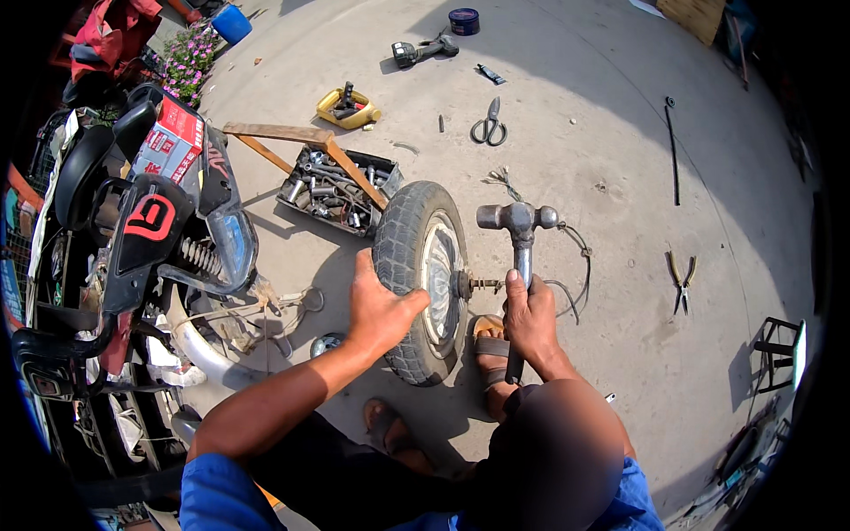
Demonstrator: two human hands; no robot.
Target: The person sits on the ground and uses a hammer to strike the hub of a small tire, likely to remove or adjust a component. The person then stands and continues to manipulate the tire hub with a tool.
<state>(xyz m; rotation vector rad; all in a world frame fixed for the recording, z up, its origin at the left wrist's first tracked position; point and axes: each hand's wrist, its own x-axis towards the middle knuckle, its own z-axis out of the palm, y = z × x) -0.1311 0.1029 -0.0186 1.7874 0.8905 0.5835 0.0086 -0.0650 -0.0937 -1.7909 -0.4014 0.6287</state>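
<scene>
A scooter wheel [409,232] with a dusty black tyre and a silver hub stands upright on the ground in front of me. My left hand [382,305] grips its tyre, the thumb stretched across the sidewall toward the hub. In my right hand [531,320] is a ball-peen hammer [521,223], held by its handle with the metal head up, just right of the wheel. A threaded axle [482,284] sticks out of the hub toward the hammer. Thin cables [580,252] run from the axle area and lie curled on the ground.
On the left stands a partly dismantled scooter [155,217]. A wooden-handled toolbox [341,190] full of sockets sits behind the wheel. Scissors [490,124], pliers [682,281], a long bar [673,150], a cordless power tool [425,51] and a yellow container [348,108] lie around. My sandalled feet flank the tyre.
</scene>
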